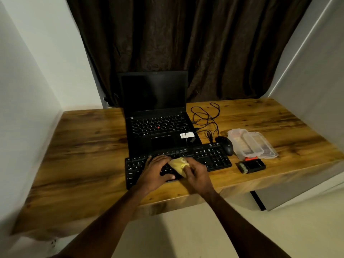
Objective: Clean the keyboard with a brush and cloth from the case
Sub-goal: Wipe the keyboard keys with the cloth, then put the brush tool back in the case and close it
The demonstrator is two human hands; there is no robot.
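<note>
I see a wooden desk [83, 146] with a grained, slightly glossy top. The keyboard [214, 159] is matt black plastic. The cloth [177, 164] looks soft and yellow. At three o'clock, the case [251, 144] is clear, smooth plastic.

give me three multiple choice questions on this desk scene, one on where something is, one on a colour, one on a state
1. Where is the mouse?
A. right of the keyboard
B. on the laptop
C. left of the keyboard

2. What colour is the cloth?
A. blue
B. yellow
C. red

3. How is the clear case?
A. shut
B. open
C. upside down on the floor

Answers:
1 A, it sits by the keyboard's right end.
2 B, yellow shows between the left hand and right hand.
3 B, its lid lies flipped open beside it.
</note>
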